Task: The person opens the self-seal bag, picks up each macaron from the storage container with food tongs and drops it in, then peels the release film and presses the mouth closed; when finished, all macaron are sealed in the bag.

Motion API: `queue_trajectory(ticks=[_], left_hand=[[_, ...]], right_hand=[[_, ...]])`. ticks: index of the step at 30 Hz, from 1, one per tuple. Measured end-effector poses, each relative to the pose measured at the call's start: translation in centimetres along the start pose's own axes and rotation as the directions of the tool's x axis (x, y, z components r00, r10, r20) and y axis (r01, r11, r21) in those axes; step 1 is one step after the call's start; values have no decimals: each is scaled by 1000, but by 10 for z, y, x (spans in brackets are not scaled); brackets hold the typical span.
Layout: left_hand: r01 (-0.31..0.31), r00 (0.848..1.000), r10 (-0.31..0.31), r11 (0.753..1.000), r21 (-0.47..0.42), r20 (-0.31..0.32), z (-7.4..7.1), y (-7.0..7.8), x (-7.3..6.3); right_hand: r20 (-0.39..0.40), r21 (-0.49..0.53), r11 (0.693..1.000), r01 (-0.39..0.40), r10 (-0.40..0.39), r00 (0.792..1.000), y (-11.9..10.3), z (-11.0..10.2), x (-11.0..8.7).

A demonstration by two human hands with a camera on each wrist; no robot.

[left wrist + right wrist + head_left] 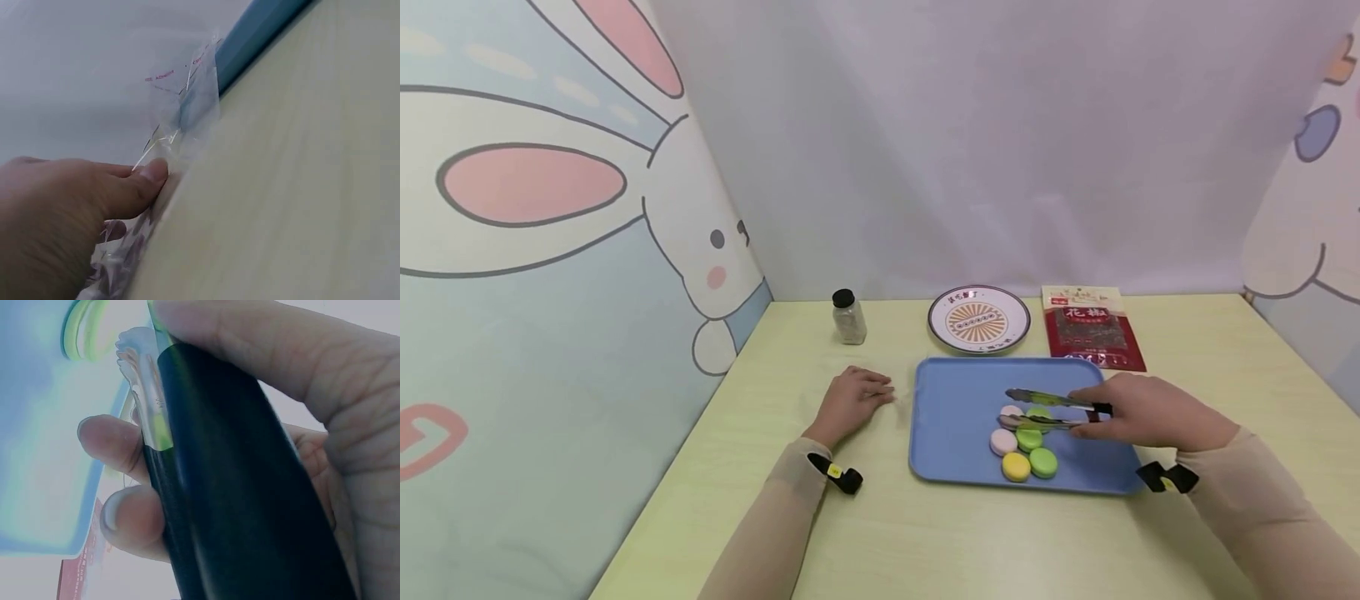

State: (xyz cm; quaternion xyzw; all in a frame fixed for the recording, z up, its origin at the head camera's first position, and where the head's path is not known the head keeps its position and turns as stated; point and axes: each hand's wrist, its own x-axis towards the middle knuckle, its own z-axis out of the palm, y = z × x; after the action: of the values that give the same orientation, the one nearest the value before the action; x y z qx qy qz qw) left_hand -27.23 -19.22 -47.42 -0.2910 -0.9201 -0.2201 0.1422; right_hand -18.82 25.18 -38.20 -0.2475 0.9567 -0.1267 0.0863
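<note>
My right hand (1157, 412) grips metal tongs (1045, 398) by their black handle (237, 462). The two arms of the tongs stand apart above macarons on a blue tray (955, 417). Two pink macarons (1003, 442), three green macarons (1042, 462) and one yellow macaron (1016, 467) lie together there; the tongs partly cover the rear ones. Left of the tray, my left hand (850, 400) lies low at the table. In the left wrist view its thumb and fingers pinch a clear plastic bag (200, 112), whose lower part is partly hidden by the hand.
Behind the tray are a round patterned plate (977, 321) and a red packet (1090, 329). A small jar with a black lid (848, 317) stands at the back left. A pale curtain (1000, 150) hangs behind the table (880, 550).
</note>
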Motion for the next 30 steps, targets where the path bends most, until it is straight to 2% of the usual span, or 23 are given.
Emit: queue_trajectory(ticks=[3,8,11,15,18,22,30], left_hand=[[-29,998,28,999,-25,-52,1,-1,-1],[-35,998,35,999,-2,-57,-2,-1,-1],[18,997,-18,1000,-8,-76,-4,1,2],[116,985,-123,991,-65,-121,-7,4,6],[141,977,-154,985,-98,-144,-9,6,8],[118,979,-135,987,-113,-152,-10,6,8],[113,986,-121,991,-74,-113,-11,10,3]], right_hand=[[-5,-5,1000,-5,5,1000,0,-1,-2],[-2,2,1000,-2,2,1000,0,-2,-4],[0,3,1000,13,-13,1000,0,-2,-2],[-4,-23,999,25,-25,1000,-1,-1,1],[-9,-44,999,28,-28,1000,-2,-1,3],[-4,-41,999,34,-34,999,-2,0,5],[-9,-23,1000,13,-13,1000,-3,3,3]])
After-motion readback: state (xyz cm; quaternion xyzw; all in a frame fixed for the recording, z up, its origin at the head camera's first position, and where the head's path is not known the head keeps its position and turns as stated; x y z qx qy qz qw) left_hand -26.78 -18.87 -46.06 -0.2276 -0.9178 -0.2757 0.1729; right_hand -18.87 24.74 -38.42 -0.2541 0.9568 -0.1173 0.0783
